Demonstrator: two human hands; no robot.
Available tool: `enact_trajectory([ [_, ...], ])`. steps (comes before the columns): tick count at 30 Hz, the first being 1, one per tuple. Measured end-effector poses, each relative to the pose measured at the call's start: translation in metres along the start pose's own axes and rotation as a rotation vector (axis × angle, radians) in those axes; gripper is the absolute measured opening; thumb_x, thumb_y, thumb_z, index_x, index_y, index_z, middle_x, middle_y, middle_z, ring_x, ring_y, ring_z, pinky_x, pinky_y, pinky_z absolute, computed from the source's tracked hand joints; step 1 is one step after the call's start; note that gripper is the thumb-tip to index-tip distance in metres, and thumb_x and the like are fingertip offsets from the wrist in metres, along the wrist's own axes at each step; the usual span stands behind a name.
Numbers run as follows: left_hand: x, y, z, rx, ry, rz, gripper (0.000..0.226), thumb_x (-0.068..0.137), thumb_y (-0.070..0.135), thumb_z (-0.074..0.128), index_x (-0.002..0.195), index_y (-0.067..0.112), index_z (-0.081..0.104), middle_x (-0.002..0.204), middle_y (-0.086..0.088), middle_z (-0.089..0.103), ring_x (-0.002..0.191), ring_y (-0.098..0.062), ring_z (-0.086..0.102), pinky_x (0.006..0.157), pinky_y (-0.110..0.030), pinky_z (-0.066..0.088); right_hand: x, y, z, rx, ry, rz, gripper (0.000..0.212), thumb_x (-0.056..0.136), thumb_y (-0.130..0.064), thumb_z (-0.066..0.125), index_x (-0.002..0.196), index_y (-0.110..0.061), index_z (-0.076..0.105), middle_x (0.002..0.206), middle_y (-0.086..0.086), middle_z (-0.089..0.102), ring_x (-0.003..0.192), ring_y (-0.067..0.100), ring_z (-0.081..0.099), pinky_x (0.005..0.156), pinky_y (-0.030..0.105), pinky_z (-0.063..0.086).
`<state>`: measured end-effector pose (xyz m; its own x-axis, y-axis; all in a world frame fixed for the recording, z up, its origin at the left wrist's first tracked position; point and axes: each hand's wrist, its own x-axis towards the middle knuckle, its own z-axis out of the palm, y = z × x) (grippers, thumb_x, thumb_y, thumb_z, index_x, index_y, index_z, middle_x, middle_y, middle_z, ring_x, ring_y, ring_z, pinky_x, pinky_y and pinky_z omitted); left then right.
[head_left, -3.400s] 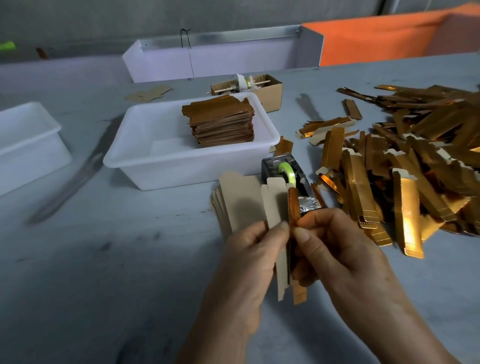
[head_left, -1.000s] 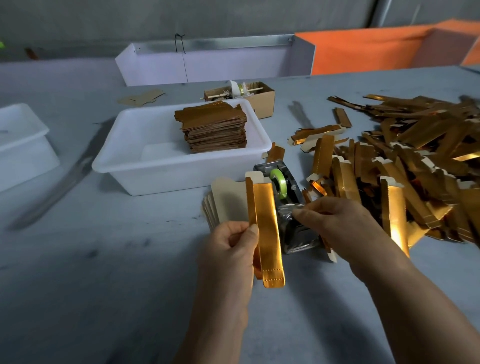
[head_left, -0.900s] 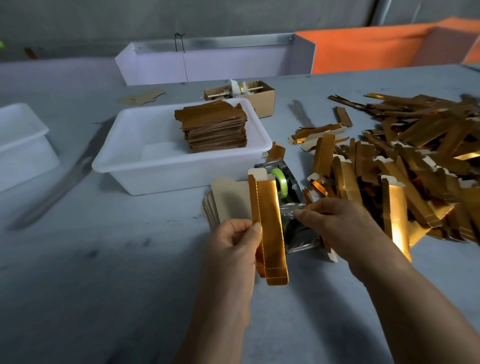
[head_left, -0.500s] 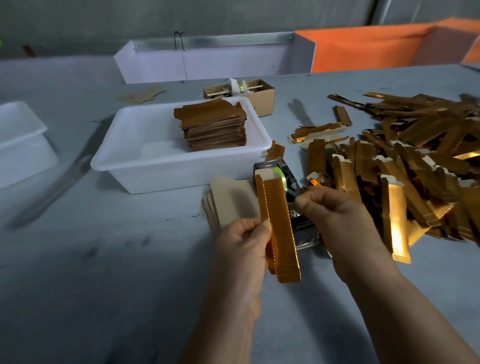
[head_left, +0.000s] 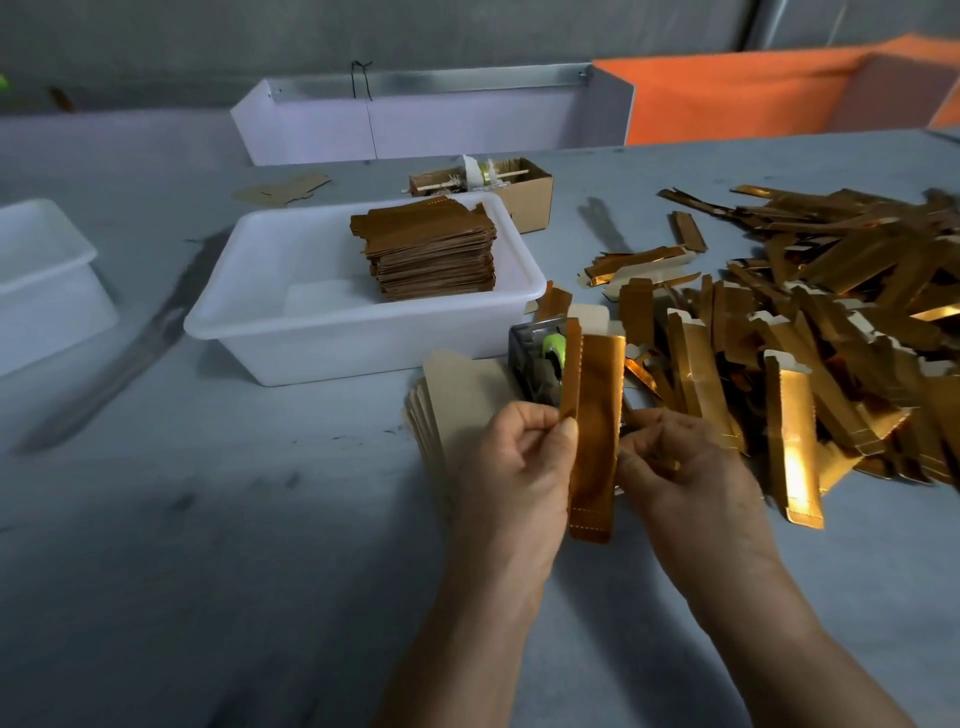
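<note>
I hold a long gold foil carton sleeve (head_left: 595, 431) upright above the grey table. My left hand (head_left: 519, 467) pinches its left edge between thumb and fingers. My right hand (head_left: 680, 467) sits at the sleeve's right edge with its fingers curled; I cannot see whether they hold tape. Behind the sleeve stands a tape dispenser (head_left: 537, 358) with a green roll, partly hidden. A stack of flat card blanks (head_left: 457, 395) lies just left of it.
A white tub (head_left: 291, 332) holds a stack of gold blanks (head_left: 431, 254). A big heap of folded gold sleeves (head_left: 810, 332) fills the right side. A second white tub (head_left: 36, 291) is far left, a small cardboard box (head_left: 524, 192) behind.
The sleeve was folded and turned gold side up. My right hand went to the dispenser, then came back to the sleeve's right edge. The sleeve has shifted right.
</note>
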<state>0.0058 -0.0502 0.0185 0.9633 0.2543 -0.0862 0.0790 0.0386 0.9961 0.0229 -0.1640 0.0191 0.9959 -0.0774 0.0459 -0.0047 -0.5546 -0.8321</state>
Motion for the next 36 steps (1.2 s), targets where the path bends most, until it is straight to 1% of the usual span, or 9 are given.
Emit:
enact_trajectory([
  [4,0.002,-0.004,0.001,0.086,0.011,0.021,0.009,0.095,0.029,0.056,0.096,0.023,0.063,0.079,0.006,0.071,0.071,-0.009,0.066,0.062,-0.026,0.052,-0.003,0.006,0.004,0.058,0.023,-0.001,0.019,0.086,-0.021,0.061,0.068,-0.021,0.061,0.125,-0.004,0.051,0.105,0.006,0.046,0.07,0.011,0.035],
  [9,0.002,-0.004,0.003,0.15,0.052,0.077,0.005,0.094,0.027,0.059,0.093,0.024,0.063,0.076,0.007,0.072,0.066,-0.006,0.068,0.056,-0.02,0.052,-0.003,0.008,0.007,0.078,0.029,-0.023,0.015,0.085,-0.019,0.063,0.07,-0.02,0.063,0.125,-0.004,0.05,0.108,0.008,0.048,0.07,0.011,0.037],
  [14,0.002,-0.003,0.005,0.205,0.073,0.086,0.004,0.093,0.028,0.059,0.091,0.026,0.062,0.076,0.01,0.07,0.065,-0.001,0.065,0.057,-0.017,0.05,-0.005,0.01,0.005,-0.435,0.127,-0.234,0.007,0.084,-0.01,0.065,0.09,-0.008,0.069,0.124,0.008,0.053,0.116,0.024,0.046,0.085,0.031,0.046],
  [17,0.004,0.002,0.004,0.2,0.047,0.036,0.008,0.094,0.029,0.058,0.097,0.024,0.064,0.085,0.008,0.072,0.069,-0.003,0.067,0.057,-0.018,0.053,-0.009,0.005,-0.007,-0.263,0.113,-0.198,0.006,0.088,-0.016,0.06,0.084,-0.02,0.059,0.108,-0.002,0.053,0.096,0.015,0.051,0.067,0.017,0.039],
  [20,0.003,0.006,0.001,0.16,0.025,-0.011,0.009,0.092,0.027,0.061,0.097,0.022,0.066,0.089,0.005,0.073,0.074,-0.008,0.069,0.061,-0.024,0.056,-0.007,-0.003,-0.03,0.234,-0.066,0.068,0.008,0.087,-0.021,0.055,0.08,-0.022,0.059,0.083,-0.002,0.062,0.08,0.015,0.059,0.062,0.022,0.042],
  [22,-0.002,0.01,0.0,0.09,0.028,-0.026,0.005,0.091,0.024,0.063,0.088,0.022,0.067,0.077,0.005,0.072,0.059,-0.003,0.064,0.051,-0.019,0.051,-0.008,-0.011,-0.043,0.386,-0.178,0.116,0.011,0.083,-0.019,0.056,0.077,-0.021,0.065,0.077,0.001,0.066,0.077,0.018,0.062,0.066,0.026,0.045],
  [24,-0.007,0.013,-0.002,0.019,0.02,-0.053,0.008,0.09,0.019,0.064,0.083,0.021,0.067,0.075,0.002,0.072,0.055,-0.004,0.064,0.05,-0.018,0.051,-0.011,-0.017,-0.05,0.387,-0.261,0.06,0.012,0.077,-0.022,0.057,0.075,-0.022,0.069,0.077,0.0,0.067,0.074,0.016,0.063,0.066,0.028,0.047],
  [28,-0.013,0.019,-0.003,-0.136,-0.027,-0.128,0.005,0.088,0.008,0.065,0.086,0.01,0.068,0.083,-0.007,0.074,0.074,-0.017,0.074,0.069,-0.029,0.06,-0.014,-0.029,-0.05,0.315,-0.355,-0.118,0.023,0.064,-0.037,0.054,0.081,-0.035,0.071,0.084,-0.007,0.07,0.077,0.006,0.063,0.064,0.022,0.047],
  [36,-0.019,0.024,-0.006,-0.202,-0.075,-0.127,0.008,0.088,0.004,0.064,0.087,0.007,0.071,0.079,-0.007,0.075,0.072,-0.015,0.073,0.061,-0.02,0.057,-0.01,-0.029,-0.042,0.208,-0.299,-0.28,0.025,0.066,-0.037,0.053,0.084,-0.042,0.069,0.088,-0.018,0.067,0.086,0.0,0.061,0.067,0.01,0.05],
])
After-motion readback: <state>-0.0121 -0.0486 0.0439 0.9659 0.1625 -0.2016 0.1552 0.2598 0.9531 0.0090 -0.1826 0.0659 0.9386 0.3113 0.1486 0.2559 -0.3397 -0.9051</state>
